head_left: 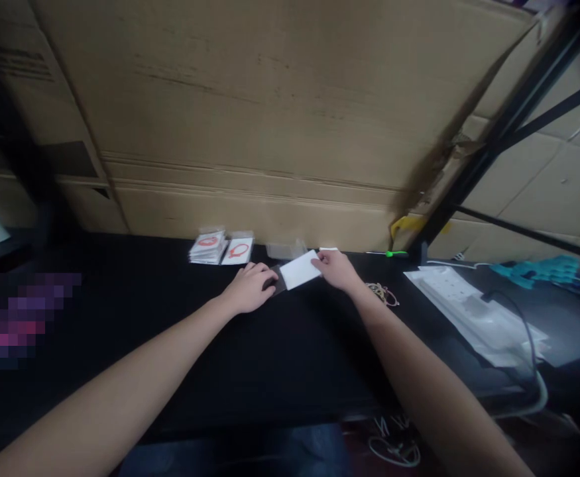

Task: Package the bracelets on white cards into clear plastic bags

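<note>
Two bare forearms logged first, running up from the lower edge over a black table [280, 358]. Found left hand [248, 286] at centre frame, knuckles up, fingers closed on a dark flat sleeve [276, 283] and bearing down, apparently to keep it steady against the table. Found right hand [333, 268] just right of it, pinching the far corner of a white card [300, 269], held tilted with its left end meeting the sleeve; corner grip judged to leave the face free. Noted rubber bands [383, 293] loose beside the right wrist, within easy reach. Further right, noted white sheets [468, 311] with a grey cable [523, 331] draped across. Behind the hands, recorded red-printed packets [215, 248] and clear packets [284, 249] lined along the rear edge, probably kept out of the way. Beyond, recorded cardboard boxes [270, 99] filling the upper frame and a black rack [508, 119] at upper right.
</note>
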Demonstrator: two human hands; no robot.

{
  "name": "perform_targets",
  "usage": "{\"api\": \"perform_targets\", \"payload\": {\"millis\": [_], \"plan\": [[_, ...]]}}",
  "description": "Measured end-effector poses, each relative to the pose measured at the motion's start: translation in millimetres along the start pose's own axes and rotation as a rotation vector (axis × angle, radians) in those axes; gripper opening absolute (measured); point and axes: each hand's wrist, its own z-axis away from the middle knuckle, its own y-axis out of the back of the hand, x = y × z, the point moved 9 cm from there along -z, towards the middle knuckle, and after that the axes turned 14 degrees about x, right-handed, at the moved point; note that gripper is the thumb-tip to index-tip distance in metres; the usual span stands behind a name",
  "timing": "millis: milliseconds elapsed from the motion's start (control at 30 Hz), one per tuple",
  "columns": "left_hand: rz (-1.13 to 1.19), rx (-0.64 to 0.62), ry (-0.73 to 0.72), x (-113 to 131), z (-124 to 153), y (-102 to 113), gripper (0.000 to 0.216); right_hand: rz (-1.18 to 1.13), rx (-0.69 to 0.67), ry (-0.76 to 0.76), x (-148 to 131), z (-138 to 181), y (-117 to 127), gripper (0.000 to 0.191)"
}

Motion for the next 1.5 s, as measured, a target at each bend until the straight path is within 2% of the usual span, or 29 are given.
{"api": "perform_targets", "payload": {"millis": [67,233,567,767,867,1100,1233,1433,1500], "plan": [[-0.022,-0.052,-0.068,5,2,0,0.025,0.034,-0.017,-0.058,16,-4,4,0.023],[0.085,-0.115,-0.182,19,4,10,0.027,0.092,-0.076,-0.123,35,-5,2,0.024],[0.019,-0.089,-0.220,21,5,1,0.036,0.103,-0.060,-0.126,39,-4,-8,0.025],[0.036,-0.175,-0.253,23,8,-8,0.039,0.116,-0.056,-0.213,52,-4,-8,0.023],[0.061,-0.178,-0.249,22,7,-7,0.039,0.155,-0.042,-0.225,56,-5,-7,0.023],[0.065,-0.162,-0.255,23,7,-6,0.037,0.180,-0.063,-0.170,44,-1,-13,0.022],[0.068,-0.160,-0.274,22,8,-8,0.039,0.148,-0.081,-0.125,34,2,-18,0.027],[0.064,-0.207,-0.254,18,11,-10,0.041,-0.059,-0.146,-0.196,31,12,-30,0.031],[0.070,-0.177,-0.241,18,10,-5,0.042,-0.194,-0.201,-0.231,27,16,-38,0.030]]}}
